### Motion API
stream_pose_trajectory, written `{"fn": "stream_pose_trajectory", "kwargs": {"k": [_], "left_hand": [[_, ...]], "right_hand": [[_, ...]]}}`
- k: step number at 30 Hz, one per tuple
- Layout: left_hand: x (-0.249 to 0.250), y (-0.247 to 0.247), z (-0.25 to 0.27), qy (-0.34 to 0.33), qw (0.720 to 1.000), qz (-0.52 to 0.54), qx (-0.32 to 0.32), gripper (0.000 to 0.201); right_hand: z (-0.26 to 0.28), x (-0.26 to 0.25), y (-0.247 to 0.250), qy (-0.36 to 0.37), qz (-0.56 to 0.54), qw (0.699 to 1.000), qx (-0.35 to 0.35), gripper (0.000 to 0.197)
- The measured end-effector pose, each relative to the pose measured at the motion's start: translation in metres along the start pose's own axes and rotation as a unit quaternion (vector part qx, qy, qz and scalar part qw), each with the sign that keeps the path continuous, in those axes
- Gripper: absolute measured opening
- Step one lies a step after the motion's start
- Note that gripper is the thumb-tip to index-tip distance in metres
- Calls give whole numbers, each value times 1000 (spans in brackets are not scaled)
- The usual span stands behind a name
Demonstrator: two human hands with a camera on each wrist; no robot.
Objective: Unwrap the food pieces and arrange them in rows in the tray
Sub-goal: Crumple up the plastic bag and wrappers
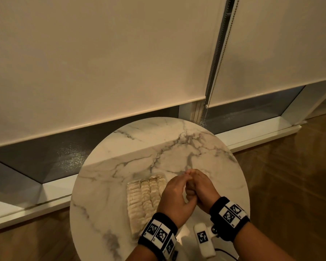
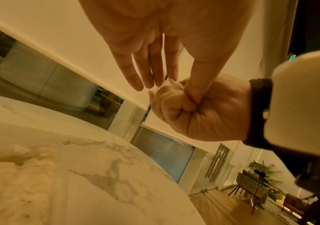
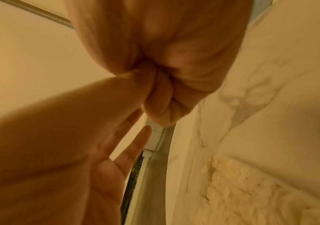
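Both my hands are raised above the round white marble-patterned table (image 1: 139, 147), meeting just right of the tray.

My right hand (image 1: 201, 187) is clenched into a fist; in the left wrist view a small pale food piece with a bit of clear wrapper (image 2: 167, 85) shows at its fingertips. My left hand (image 1: 175, 196) pinches at that same spot with thumb and forefinger, the other three fingers (image 2: 136, 76) straight and loose.

The shallow tray (image 1: 129, 185) sits on the table's near half, left of my hands, its right side hidden under my left wrist. Pale unwrapped food pieces (image 1: 145, 196) lie in it in four rows, side by side and touching; the pieces per row are too blurred to count.

The table's far half and left side are bare marble. The table's far edge stands near the white window sill (image 1: 252, 136); two cream roller blinds (image 1: 102, 63) hang behind. Wooden floor (image 1: 290, 176) to the right.
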State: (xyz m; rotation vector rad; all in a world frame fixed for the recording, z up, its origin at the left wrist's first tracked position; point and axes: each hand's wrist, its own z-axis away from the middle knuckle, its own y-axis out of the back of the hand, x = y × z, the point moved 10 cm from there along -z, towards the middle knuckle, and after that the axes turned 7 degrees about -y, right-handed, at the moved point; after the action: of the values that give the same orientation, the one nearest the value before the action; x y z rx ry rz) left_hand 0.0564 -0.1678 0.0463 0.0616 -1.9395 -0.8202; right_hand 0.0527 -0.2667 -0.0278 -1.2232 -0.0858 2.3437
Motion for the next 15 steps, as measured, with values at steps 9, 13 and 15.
{"fn": "stream_pose_trajectory", "kwargs": {"k": [9, 13, 15], "left_hand": [[-26, 27, 3, -21, 999, -33, -18, 28], [-46, 46, 7, 2, 999, -37, 24, 10], [-56, 52, 9, 20, 998, -22, 50, 13]], "right_hand": [[5, 26, -49, -50, -143, 985, -83, 21], [8, 40, -72, -98, -201, 965, -138, 43], [7, 43, -75, -75, -157, 976, -134, 33]]}}
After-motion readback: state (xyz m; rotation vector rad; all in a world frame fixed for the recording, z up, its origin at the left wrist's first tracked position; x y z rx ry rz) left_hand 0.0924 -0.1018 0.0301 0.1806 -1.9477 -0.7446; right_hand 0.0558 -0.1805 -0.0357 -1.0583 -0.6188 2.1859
